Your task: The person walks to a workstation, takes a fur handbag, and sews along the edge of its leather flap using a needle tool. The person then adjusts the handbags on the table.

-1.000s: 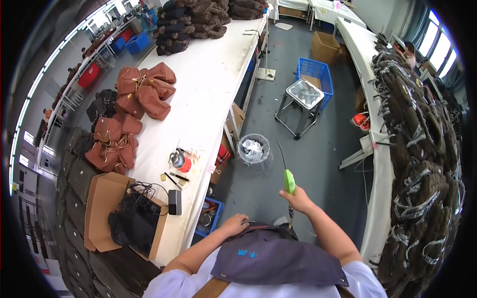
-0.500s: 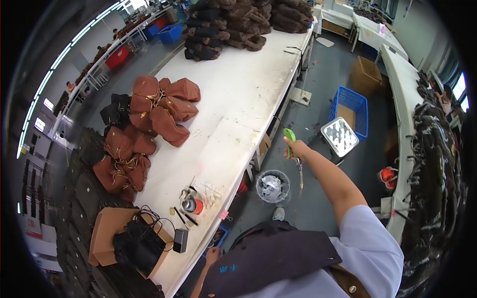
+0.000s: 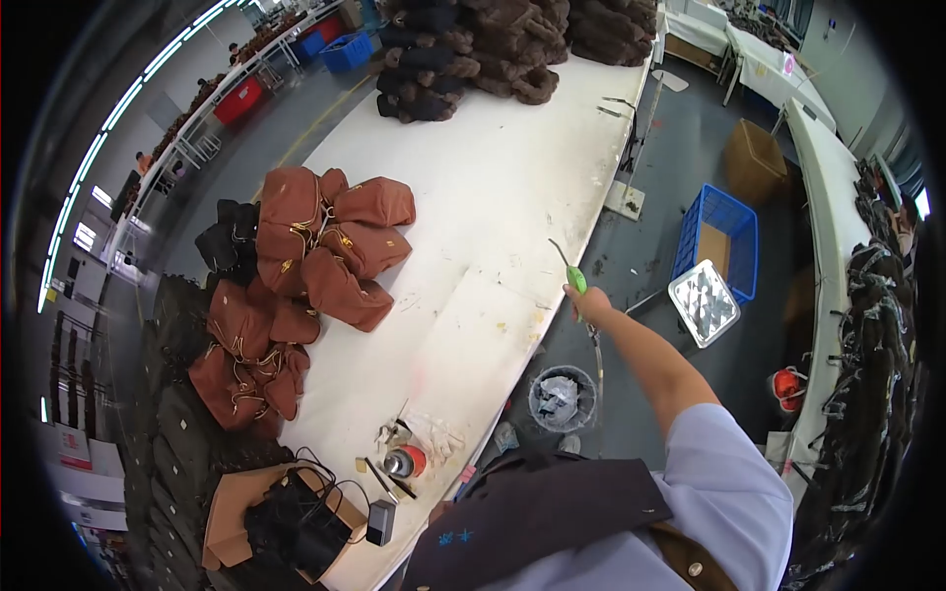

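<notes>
My right hand (image 3: pixel 588 303) is closed round the handle of a green tool (image 3: pixel 575 280). The tool's thin, bent metal tip points up and left over the edge of the white table (image 3: pixel 463 227), and a cord or hose hangs below the hand. My left hand is hidden, low beside the dark apron (image 3: pixel 532 522). Reddish-brown bags (image 3: pixel 340 261) lie in a group on the left of the table. Near me on the tabletop are a small can with a red band (image 3: pixel 405 461) and some dark sticks.
An open cardboard box (image 3: pixel 232 502) with black cables stands at the lower left. Brown furry bundles (image 3: pixel 512 44) are piled at the far end. On the floor are a blue crate (image 3: pixel 749 251), a stool (image 3: pixel 704 303) and a lined bin (image 3: pixel 563 399).
My right hand has carried the green tool up and left, from over the floor to the table's edge. My left hand has dropped out of sight. The view has shifted toward the table.
</notes>
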